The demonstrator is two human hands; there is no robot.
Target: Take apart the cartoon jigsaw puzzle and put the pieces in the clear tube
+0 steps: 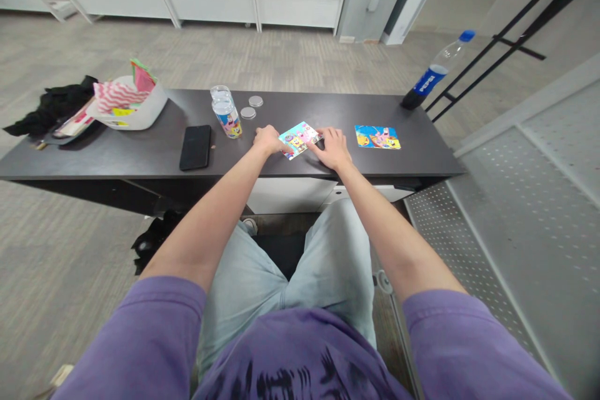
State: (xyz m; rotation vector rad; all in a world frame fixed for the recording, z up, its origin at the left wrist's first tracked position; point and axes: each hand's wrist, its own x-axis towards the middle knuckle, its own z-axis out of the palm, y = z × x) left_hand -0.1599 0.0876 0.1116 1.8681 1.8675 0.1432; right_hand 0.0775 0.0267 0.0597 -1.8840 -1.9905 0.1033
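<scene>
A colourful cartoon card [300, 139] is tilted between my two hands over the dark table. My left hand [270, 140] grips its left edge, the thumb on the printed face. On the other side my right hand [332, 147] holds the right edge, thumb near the lower corner and fingers partly spread. Another cartoon card [377, 137] lies flat to the right. Left of my hands stand clear cylindrical containers, the nearer one [227, 120] with a cartoon print. Beside them lie two round silver lids, one [255, 101] behind the other [248, 113].
On the dark table [281, 165] a black phone [195, 147] lies to the left. Farther left are a white basket [152, 109] with packets and a black cloth [59, 103]. A Pepsi bottle [429, 81] stands at the back right, near a black metal frame [506, 44].
</scene>
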